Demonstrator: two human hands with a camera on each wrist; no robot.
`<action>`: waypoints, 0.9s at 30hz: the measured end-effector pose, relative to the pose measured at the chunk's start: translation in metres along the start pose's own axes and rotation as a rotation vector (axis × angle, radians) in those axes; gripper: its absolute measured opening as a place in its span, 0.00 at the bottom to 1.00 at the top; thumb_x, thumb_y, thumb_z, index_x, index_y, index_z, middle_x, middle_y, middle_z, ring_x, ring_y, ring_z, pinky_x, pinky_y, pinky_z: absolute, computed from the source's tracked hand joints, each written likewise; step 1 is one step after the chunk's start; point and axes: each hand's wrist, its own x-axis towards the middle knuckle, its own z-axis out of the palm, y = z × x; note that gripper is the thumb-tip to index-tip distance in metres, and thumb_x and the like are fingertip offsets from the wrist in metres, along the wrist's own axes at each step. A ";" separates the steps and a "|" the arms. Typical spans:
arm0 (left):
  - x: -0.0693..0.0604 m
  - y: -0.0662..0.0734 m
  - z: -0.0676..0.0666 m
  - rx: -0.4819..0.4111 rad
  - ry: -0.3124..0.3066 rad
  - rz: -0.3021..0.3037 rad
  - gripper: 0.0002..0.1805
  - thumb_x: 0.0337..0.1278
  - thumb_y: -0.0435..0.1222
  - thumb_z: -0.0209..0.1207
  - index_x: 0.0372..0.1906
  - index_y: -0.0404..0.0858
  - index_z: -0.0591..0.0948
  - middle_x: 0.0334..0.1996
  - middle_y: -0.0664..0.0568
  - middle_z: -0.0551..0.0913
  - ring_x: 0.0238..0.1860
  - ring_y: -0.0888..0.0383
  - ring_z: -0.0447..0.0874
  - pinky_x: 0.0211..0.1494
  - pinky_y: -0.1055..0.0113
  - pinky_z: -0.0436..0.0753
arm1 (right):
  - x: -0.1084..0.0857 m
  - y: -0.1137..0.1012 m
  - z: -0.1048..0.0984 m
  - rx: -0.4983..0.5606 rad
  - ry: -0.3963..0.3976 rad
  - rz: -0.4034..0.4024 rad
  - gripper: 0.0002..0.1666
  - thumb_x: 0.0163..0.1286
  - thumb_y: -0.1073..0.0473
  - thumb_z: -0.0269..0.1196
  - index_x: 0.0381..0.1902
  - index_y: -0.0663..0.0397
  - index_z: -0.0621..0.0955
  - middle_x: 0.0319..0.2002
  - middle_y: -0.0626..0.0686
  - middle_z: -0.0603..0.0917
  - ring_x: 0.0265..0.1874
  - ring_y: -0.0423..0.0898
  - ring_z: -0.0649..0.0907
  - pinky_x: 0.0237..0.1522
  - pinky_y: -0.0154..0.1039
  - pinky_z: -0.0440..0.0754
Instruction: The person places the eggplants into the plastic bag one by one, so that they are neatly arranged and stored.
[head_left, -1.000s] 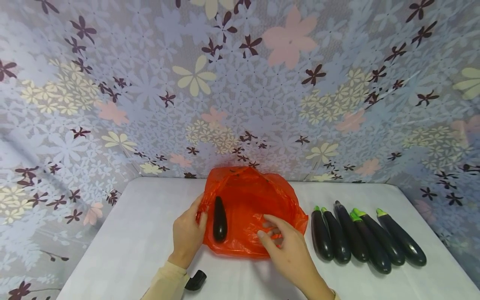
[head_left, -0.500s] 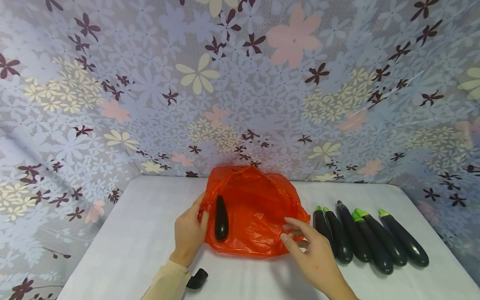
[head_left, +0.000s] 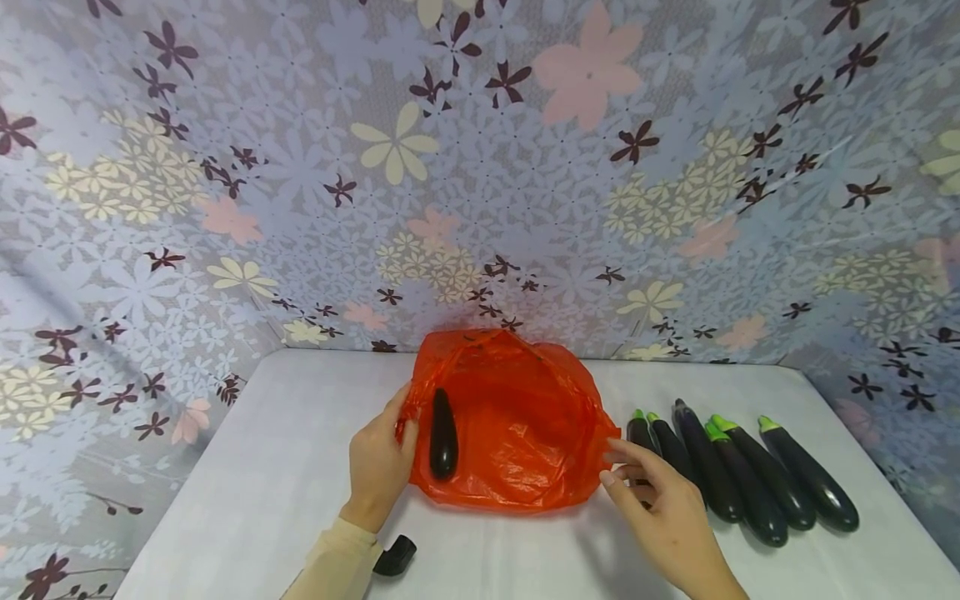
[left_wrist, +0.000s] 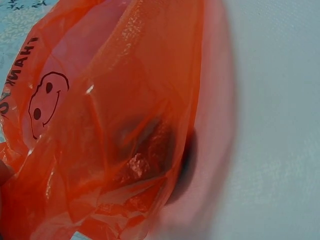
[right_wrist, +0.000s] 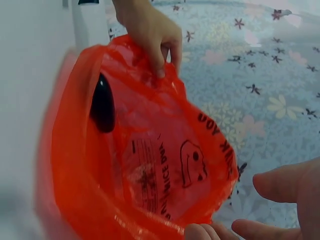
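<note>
Left grip (head_left: pixel 377 462): bag (head_left: pixel 517 454); eggplant (head_left: pixel 443 439) tip away

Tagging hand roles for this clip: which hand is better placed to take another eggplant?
Probably the right hand: it appears to hold nothing and is beside the eggplants; the left hand grips the red bag.
</note>
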 end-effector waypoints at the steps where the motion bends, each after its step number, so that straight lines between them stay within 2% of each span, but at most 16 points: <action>1: 0.000 0.000 0.000 0.001 0.000 -0.002 0.24 0.55 0.27 0.63 0.60 0.33 0.81 0.35 0.39 0.88 0.23 0.48 0.84 0.27 0.58 0.85 | 0.000 0.002 -0.001 0.000 0.008 -0.007 0.24 0.71 0.53 0.66 0.63 0.52 0.80 0.49 0.48 0.85 0.40 0.39 0.81 0.40 0.28 0.84; 7: 0.000 0.000 0.000 0.003 -0.002 -0.007 0.24 0.55 0.27 0.63 0.60 0.33 0.81 0.36 0.39 0.88 0.24 0.47 0.84 0.28 0.57 0.85 | 0.001 0.016 -0.005 -0.008 0.053 -0.041 0.23 0.70 0.57 0.66 0.62 0.54 0.80 0.50 0.51 0.86 0.41 0.35 0.82 0.40 0.25 0.83; 14: 0.001 0.000 -0.001 -0.001 -0.004 -0.010 0.24 0.55 0.26 0.63 0.60 0.33 0.81 0.39 0.39 0.88 0.26 0.47 0.86 0.31 0.56 0.87 | 0.007 0.032 -0.009 -0.077 0.094 -0.004 0.24 0.71 0.53 0.65 0.62 0.56 0.79 0.50 0.53 0.86 0.40 0.32 0.82 0.39 0.22 0.81; 17: 0.000 0.000 -0.001 0.000 -0.008 -0.011 0.25 0.55 0.26 0.64 0.61 0.33 0.81 0.39 0.39 0.88 0.26 0.47 0.86 0.31 0.57 0.87 | 0.010 0.039 -0.010 -0.115 0.125 -0.010 0.24 0.71 0.54 0.65 0.61 0.57 0.80 0.50 0.55 0.87 0.40 0.34 0.82 0.37 0.23 0.81; 20: 0.000 0.000 -0.001 0.002 -0.011 -0.014 0.25 0.56 0.27 0.64 0.61 0.33 0.80 0.39 0.39 0.88 0.26 0.47 0.86 0.32 0.57 0.87 | 0.012 0.045 -0.011 -0.164 0.148 -0.017 0.24 0.71 0.54 0.65 0.61 0.58 0.80 0.49 0.56 0.87 0.41 0.42 0.84 0.36 0.28 0.83; 23: 0.000 0.000 -0.001 0.003 -0.012 -0.015 0.25 0.56 0.27 0.64 0.61 0.33 0.80 0.39 0.39 0.88 0.26 0.47 0.86 0.32 0.57 0.87 | 0.013 0.047 -0.011 -0.192 0.144 -0.006 0.25 0.72 0.53 0.64 0.62 0.60 0.79 0.49 0.58 0.86 0.43 0.50 0.85 0.39 0.39 0.87; 27: 0.001 0.001 -0.001 0.002 -0.012 -0.015 0.24 0.56 0.27 0.64 0.61 0.33 0.81 0.39 0.39 0.88 0.27 0.46 0.86 0.32 0.56 0.87 | 0.017 0.048 -0.012 -0.207 0.128 0.022 0.26 0.73 0.52 0.63 0.62 0.62 0.77 0.51 0.60 0.85 0.44 0.54 0.85 0.43 0.52 0.86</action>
